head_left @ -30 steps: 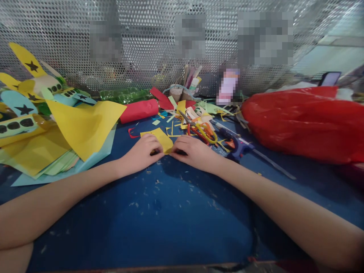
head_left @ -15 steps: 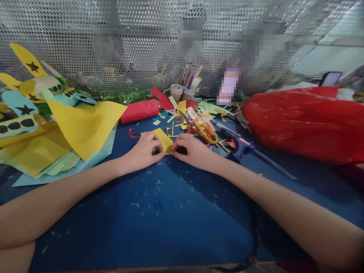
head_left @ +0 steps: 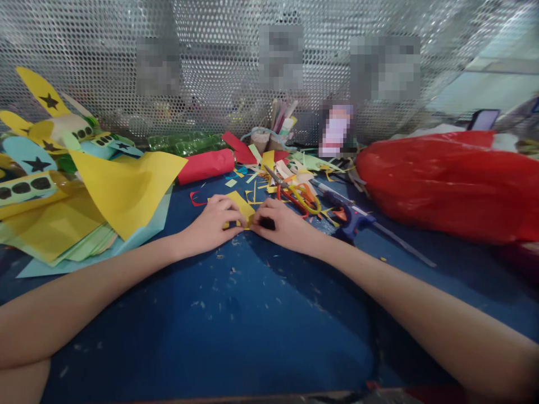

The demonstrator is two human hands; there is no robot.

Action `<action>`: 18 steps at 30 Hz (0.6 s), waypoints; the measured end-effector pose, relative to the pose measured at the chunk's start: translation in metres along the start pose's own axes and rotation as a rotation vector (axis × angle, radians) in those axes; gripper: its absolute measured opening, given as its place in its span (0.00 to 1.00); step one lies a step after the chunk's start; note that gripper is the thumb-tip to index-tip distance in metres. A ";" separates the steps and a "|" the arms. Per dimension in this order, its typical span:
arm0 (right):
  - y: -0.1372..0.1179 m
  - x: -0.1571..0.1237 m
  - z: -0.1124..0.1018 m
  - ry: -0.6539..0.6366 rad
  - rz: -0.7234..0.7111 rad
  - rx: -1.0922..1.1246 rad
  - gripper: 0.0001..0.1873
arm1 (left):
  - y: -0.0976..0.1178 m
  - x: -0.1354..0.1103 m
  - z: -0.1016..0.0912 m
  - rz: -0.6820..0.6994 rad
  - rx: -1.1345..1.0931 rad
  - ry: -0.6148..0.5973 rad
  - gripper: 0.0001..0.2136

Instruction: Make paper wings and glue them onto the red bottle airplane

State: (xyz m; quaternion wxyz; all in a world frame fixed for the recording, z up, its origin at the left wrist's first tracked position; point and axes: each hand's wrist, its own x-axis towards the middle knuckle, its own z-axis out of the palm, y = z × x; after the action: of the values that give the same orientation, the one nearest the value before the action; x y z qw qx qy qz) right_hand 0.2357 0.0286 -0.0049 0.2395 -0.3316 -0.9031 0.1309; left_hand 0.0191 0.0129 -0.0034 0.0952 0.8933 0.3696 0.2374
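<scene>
A small piece of yellow paper (head_left: 241, 202) lies on the blue table (head_left: 252, 320), between my two hands. My left hand (head_left: 221, 219) pinches its near edge, thumb and fingers curled together. Close beside it, my right hand (head_left: 275, 221) grips the right end of that same edge in a pinch. The fingers partly cover the paper, so any fold along the edge is hard to make out. Just beyond my right hand rest scissors (head_left: 309, 199) with yellow and orange-red handles. A blue glue gun (head_left: 353, 219) with a clear glue stick lies to the right of them.
Paper scraps (head_left: 295, 168) are strewn behind the scissors. A red-wrapped roll (head_left: 206, 166) and green plastic bottles (head_left: 185, 141) lie at the back. On the left are large yellow paper (head_left: 130, 185) and paper-covered bottle planes (head_left: 29, 185). A red plastic bag (head_left: 446, 185) fills the right side.
Both hands stay at the paper's near edge, and the left fingers have shifted slightly. The whole view has moved a little; nothing was taken up or let go.
</scene>
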 end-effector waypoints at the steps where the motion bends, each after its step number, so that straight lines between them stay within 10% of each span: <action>1: 0.000 0.000 0.000 -0.005 0.005 0.003 0.05 | 0.000 0.001 -0.001 0.012 -0.005 -0.018 0.04; 18: 0.004 0.001 -0.005 -0.056 0.023 0.079 0.06 | -0.002 0.002 -0.001 0.151 0.029 0.007 0.07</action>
State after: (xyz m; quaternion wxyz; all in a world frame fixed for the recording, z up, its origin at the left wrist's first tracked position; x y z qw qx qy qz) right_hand 0.2396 0.0324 -0.0019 0.2252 -0.3285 -0.8997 0.1783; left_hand 0.0184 0.0152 -0.0025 0.0626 0.9190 0.3050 0.2418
